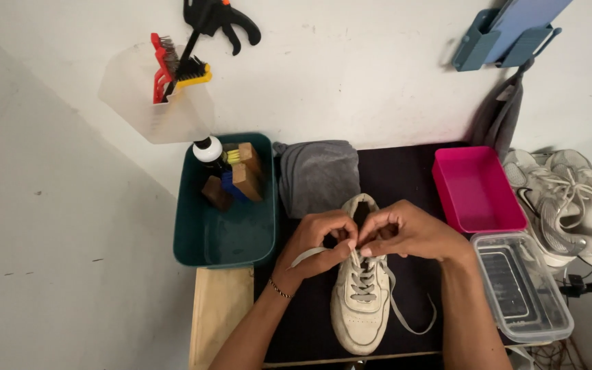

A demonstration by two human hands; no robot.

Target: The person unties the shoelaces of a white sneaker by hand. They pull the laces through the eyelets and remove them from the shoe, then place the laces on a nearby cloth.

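Off-white leather sneaker (362, 301) lies toe toward the person, long axis straight ahead; left hand (320, 240) and right hand (405, 231) meet over its tongue, each pinching grey flat lace (405, 315).

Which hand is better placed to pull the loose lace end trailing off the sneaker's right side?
Probably right. The right hand sits above the loose lace end; the left hand already pinches the other lace strand.
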